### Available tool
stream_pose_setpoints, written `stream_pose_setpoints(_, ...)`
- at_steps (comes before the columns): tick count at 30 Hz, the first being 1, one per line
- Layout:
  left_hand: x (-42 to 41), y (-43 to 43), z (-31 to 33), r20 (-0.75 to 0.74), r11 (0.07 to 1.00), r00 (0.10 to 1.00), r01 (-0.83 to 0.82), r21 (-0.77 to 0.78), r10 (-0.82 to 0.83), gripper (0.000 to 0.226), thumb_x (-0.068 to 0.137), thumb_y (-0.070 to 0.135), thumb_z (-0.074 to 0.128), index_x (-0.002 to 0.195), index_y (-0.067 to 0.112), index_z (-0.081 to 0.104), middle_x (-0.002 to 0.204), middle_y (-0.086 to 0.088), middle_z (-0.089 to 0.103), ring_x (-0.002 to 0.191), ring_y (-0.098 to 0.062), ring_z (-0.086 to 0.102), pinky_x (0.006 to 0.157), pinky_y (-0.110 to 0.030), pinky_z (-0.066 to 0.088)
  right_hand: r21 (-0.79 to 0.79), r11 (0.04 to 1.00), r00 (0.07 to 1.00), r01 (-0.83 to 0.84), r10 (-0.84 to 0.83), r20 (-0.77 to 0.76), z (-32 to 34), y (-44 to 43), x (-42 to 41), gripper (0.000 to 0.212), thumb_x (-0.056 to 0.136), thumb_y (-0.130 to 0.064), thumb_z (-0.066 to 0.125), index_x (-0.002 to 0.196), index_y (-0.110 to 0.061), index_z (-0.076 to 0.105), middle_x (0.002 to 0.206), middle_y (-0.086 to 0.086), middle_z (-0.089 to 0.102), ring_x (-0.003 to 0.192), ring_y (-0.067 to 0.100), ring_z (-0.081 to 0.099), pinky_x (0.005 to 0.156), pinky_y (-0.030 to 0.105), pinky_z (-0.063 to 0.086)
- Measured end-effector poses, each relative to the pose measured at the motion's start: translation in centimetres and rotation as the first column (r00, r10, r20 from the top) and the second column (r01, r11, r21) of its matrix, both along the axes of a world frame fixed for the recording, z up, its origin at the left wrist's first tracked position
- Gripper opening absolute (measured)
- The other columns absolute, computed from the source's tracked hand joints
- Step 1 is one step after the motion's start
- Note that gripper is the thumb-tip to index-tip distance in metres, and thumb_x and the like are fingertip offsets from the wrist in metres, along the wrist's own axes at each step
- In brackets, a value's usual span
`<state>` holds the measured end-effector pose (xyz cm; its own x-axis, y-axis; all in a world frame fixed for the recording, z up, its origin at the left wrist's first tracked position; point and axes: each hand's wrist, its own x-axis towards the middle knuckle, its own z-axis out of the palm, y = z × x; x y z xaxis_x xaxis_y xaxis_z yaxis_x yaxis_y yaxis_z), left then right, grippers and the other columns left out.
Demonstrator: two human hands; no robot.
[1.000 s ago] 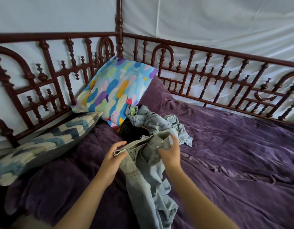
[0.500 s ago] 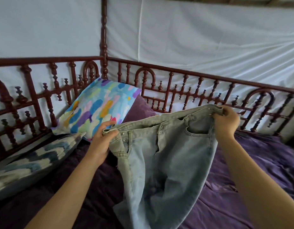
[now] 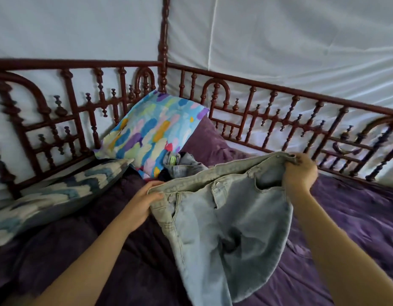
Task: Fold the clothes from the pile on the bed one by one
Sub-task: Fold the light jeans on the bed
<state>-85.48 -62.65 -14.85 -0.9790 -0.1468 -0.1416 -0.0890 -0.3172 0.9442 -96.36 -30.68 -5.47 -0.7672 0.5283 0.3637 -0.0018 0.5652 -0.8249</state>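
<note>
Left fingers (image 3: 156, 196): curled over the left end of the waistband, the denim pinched under the thumb. The corner is taken so that the band can be drawn straight.
Right fingers (image 3: 293, 166): closed round the right end of the same band, bunching it slightly. Nothing else is held.
Hands: the left hand (image 3: 140, 206) is held lower and nearer, the right hand (image 3: 300, 173) higher and farther. They are set well apart, so the garment is spread between them.
Waistband (image 3: 202, 178): stretched taut from hand to hand, button and fly turned towards the viewer.
Jeans (image 3: 224, 230): pale blue denim, hung by the waistband above the bed, the legs draped down out of view at the near edge. The front is displayed, presumably so that the seams can be aligned before a fold is made; no fold is yet seen.
Pile (image 3: 183, 166): the remaining clothes are left on the far side, just beyond the waistband and against the bright pillow. It is partly hidden by the jeans.
Bed cover (image 3: 357, 217): purple and rumpled. The open stretch to the right is judged suitable for laying the jeans flat.
Pillows: a bright patterned pillow (image 3: 151, 133) is propped in the far corner, and a blue-and-white pillow (image 3: 47, 199) lies to the left.
Rail (image 3: 268, 120): dark turned wood, closing the far and left sides.
</note>
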Motion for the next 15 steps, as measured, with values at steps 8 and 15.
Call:
stream_pose_setpoints(8, 8.1, -4.9, -12.4, 0.53, 0.971, 0.828, -0.069, -0.231, 0.185, 0.047, 0.094, 0.009, 0.052, 0.138, 0.006, 0.037, 0.116, -0.012, 0.053, 0.098, -0.026, 0.055, 0.073, -0.03, 0.042, 0.163, 0.896, 0.866, -0.412, 0.33, 0.376, -8.9, -12.0, 0.7, 0.027, 0.085, -0.013, 0.055, 0.105, -0.024, 0.067, 0.1, 0.007, 0.067, 0.098, 0.029, 0.059, 0.064, 0.03, 0.038)
stream_pose_setpoints(15, 8.8, -5.3, -17.2, 0.444, 0.645, 0.801, 0.096, -0.758, 0.402, 0.059, 0.086, 0.014, 0.058, 0.141, 0.021, 0.038, 0.132, -0.006, 0.056, 0.12, -0.027, 0.052, 0.099, -0.037, 0.041, 0.192, 0.788, 0.791, -0.585, 0.502, 0.349, -9.0, -19.8, 0.3, 0.026, 0.085, -0.004, 0.049, 0.098, -0.018, 0.067, 0.089, 0.003, 0.066, 0.071, 0.021, 0.052, 0.051, 0.023, 0.029)
